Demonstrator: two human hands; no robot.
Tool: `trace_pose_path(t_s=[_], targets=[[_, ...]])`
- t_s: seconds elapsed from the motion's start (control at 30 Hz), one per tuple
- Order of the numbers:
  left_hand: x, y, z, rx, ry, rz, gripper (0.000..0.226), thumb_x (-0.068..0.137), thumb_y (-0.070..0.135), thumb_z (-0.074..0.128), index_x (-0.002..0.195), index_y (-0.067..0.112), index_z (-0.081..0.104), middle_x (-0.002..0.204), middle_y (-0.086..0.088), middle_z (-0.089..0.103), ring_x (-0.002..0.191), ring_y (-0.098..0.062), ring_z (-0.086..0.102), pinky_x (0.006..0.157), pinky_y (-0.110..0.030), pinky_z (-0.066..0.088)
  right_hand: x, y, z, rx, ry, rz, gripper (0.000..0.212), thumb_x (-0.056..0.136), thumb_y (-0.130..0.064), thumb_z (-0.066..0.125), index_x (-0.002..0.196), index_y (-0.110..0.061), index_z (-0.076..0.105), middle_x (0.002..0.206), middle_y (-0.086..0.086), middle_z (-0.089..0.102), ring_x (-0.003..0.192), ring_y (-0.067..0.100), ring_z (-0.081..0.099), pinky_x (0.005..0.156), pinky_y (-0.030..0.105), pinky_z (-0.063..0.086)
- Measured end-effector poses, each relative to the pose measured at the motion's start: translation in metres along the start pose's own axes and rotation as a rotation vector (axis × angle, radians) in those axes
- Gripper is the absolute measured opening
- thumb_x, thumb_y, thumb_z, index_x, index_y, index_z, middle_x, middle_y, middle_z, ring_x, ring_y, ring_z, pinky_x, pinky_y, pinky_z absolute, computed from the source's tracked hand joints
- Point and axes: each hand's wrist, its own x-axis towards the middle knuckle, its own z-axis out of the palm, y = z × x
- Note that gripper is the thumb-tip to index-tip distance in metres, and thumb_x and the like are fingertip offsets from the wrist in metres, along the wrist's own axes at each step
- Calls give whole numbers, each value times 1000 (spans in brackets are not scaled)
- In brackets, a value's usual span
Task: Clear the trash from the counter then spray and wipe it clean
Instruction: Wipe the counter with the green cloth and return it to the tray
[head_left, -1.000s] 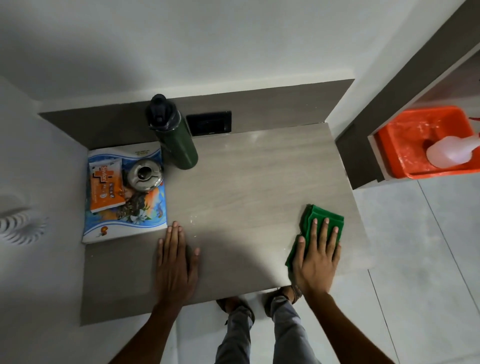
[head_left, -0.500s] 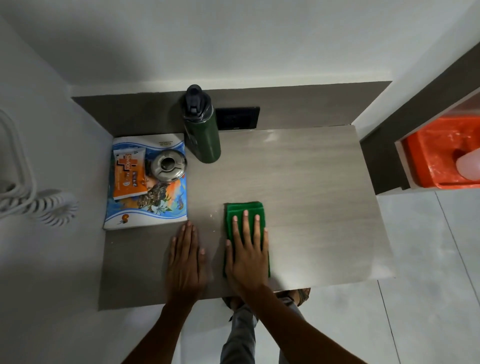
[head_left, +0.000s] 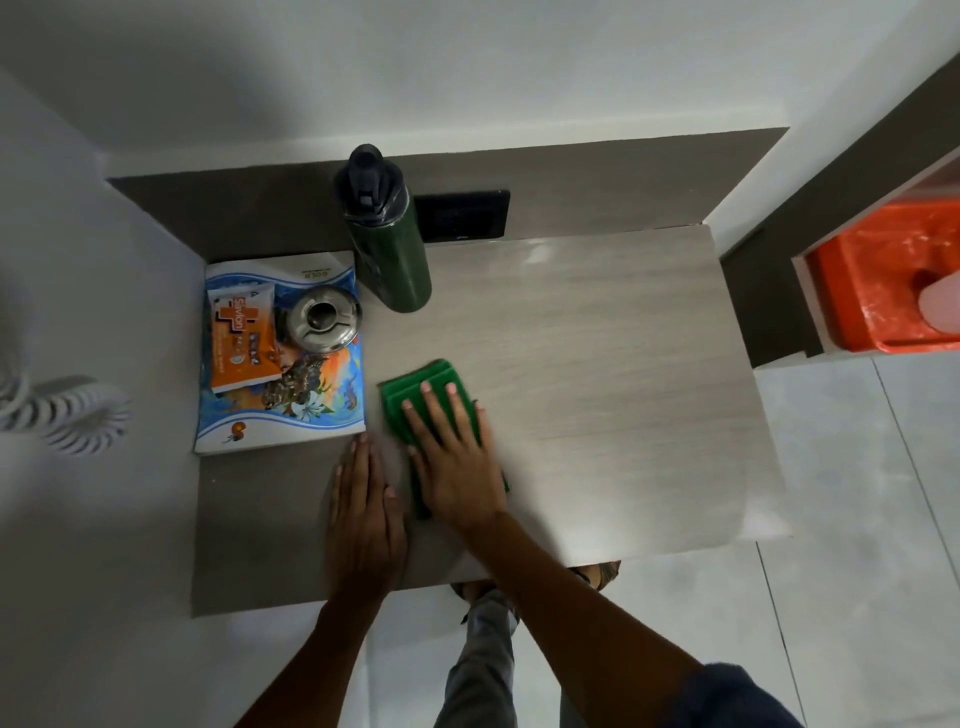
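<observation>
A folded green cloth (head_left: 415, 384) lies on the wood-grain counter (head_left: 597, 374), just right of a colourful book. My right hand (head_left: 452, 457) presses flat on the cloth, fingers spread, covering most of it. My left hand (head_left: 363, 514) rests palm down on the counter right beside it, near the front edge, holding nothing. The spray bottle (head_left: 940, 304) shows only as a pale shape in an orange tub at the far right.
A dark green flask (head_left: 387, 239) stands at the back of the counter. The book (head_left: 283, 410) at the left carries an orange packet (head_left: 239, 338) and a round steel lid (head_left: 323, 319). The orange tub (head_left: 872, 280) sits on a shelf to the right. Tiled floor lies below.
My right hand has slid the green cloth from the counter's right front edge leftward across the surface, up to the book. My left hand has stayed flat in place.
</observation>
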Motion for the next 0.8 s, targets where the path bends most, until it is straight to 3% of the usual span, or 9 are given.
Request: trace_pose_path(t_s=[0.2,0.4,0.6,0.8], targets=[[-1,-2,0,32,8,14,58,111,19,40,165,-2,37,176,-17,35,166,-32,34,136,-51,31,-1,94,-38,-33,112,281,62,116,-43,35,175,-29,24,184,5,12,171,33,7,137,60,14],[-2,1,-4,1,16,-3,58,112,22,38,165,-1,37,177,-15,35,167,-29,32,138,-48,27,-55,181,-72,-37,145,565,66,115,-52,20,176,-31,9,185,3,0,172,28,-5,138,60,12],[-1,6,-8,-10,15,10,58,111,21,41,164,-3,39,176,-16,37,165,-32,36,134,-54,34,-98,149,-54,-48,209,709,67,115,-48,28,177,-26,16,186,3,4,173,31,-1,136,61,16],[-5,0,-11,-21,-15,3,60,111,23,40,167,1,34,179,-11,30,168,-27,29,136,-51,29,-135,68,-12,-40,187,597,69,113,-46,37,176,-21,22,186,7,7,172,35,2,135,61,18]])
